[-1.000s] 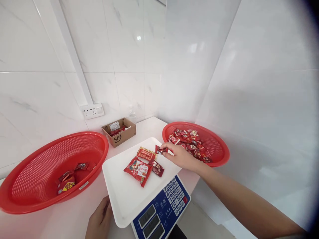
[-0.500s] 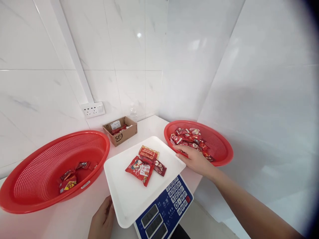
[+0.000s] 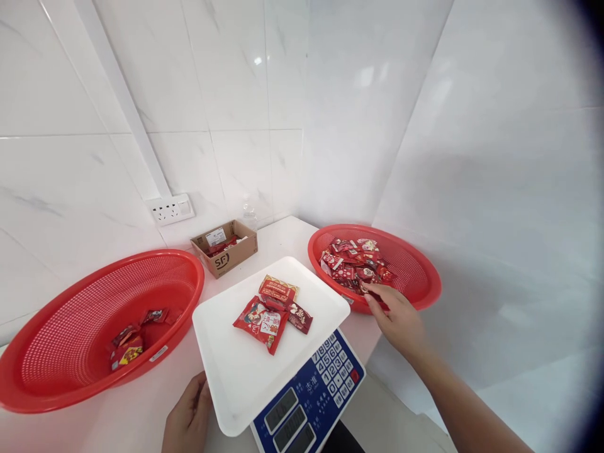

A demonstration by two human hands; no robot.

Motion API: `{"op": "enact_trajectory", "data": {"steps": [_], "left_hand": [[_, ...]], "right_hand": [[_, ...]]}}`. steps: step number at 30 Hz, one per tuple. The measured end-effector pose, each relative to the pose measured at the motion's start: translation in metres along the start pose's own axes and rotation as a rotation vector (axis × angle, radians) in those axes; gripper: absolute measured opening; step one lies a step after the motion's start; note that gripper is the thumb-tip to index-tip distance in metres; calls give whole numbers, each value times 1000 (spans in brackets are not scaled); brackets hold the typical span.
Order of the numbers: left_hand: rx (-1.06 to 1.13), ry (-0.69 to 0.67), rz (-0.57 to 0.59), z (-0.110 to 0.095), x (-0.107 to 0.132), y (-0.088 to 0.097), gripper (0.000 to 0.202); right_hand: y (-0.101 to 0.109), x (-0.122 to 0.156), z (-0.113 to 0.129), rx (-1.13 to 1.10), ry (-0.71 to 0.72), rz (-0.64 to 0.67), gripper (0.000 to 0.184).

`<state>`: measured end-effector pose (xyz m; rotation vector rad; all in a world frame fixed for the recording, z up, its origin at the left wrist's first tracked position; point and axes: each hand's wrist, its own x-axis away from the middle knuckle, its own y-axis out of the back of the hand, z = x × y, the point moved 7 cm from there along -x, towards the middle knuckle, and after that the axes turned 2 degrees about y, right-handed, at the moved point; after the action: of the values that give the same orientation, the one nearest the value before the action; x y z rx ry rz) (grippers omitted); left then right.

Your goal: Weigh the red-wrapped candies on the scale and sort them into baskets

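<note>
- Hovering at the near rim of the right-hand basket [image 3: 415, 270], just right of the white tray [image 3: 226, 358], the right hand [image 3: 399, 318] points its fingers in at the heaped packets [image 3: 365, 272].
- From those fingers, the heap lies straight ahead and slightly leftward, to the right of the tray's far corner; its nearest packets sit right at the fingertips.
- Thumb and forefinger come close together there; whether they are pinched on a packet, I cannot tell from here.
- The heap's packets lie every which way, so no one long axis holds for them.
- On the tray, the maroon packet [image 3: 302, 319] has its long axis slanting towards the tray's near right side, alongside the cartoon packet [image 3: 261, 325] and the yellow-edged packet [image 3: 278, 288].
- The right hand is plainly nearer the heap; the left hand [image 3: 189, 412] is across the tray, at its near left edge, fingers curled and partly hidden, so I cannot tell if they grip.
- Left of the tray, the other red basket [image 3: 70, 333] holds a few packets.
</note>
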<state>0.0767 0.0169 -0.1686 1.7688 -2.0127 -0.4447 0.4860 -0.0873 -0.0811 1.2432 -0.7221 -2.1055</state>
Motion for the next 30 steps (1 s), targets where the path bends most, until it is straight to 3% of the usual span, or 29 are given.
{"op": "enact_trajectory", "data": {"steps": [2, 4, 6, 9, 12, 15, 18, 21, 24, 27, 30], "left_hand": [[21, 31, -15, 2, -1, 2, 44], [73, 65, -35, 5, -3, 4, 46], [126, 87, -67, 5, -4, 5, 50], [149, 116, -105, 4, -4, 6, 54], [132, 112, -137, 0, -1, 8, 54], [108, 87, -269, -1, 5, 19, 49], [90, 67, -531, -4, 21, 43, 45], [52, -31, -671, -27, 38, 57, 39], [-3, -250, -581, -79, 43, 50, 35], [-193, -444, -297, -135, 35, 17, 27], [-432, -516, -49, -170, 21, -21, 29]], "right_hand": [[6, 15, 5, -60, 40, -183, 25], [-1, 30, 3, -142, 33, -219, 22], [-23, 41, -5, -248, -58, -92, 23], [-64, 49, -16, -391, -210, 204, 27], [-92, 41, -18, -450, -227, 381, 27], [-107, 26, -18, -476, -196, 436, 26], [-113, 19, -17, -481, -185, 440, 26], [-116, 24, -20, -460, -187, 442, 27], [-117, 30, -23, -452, -181, 454, 32], [-117, 31, -27, -443, -173, 451, 35], [-117, 32, -28, -445, -168, 452, 36]]}}
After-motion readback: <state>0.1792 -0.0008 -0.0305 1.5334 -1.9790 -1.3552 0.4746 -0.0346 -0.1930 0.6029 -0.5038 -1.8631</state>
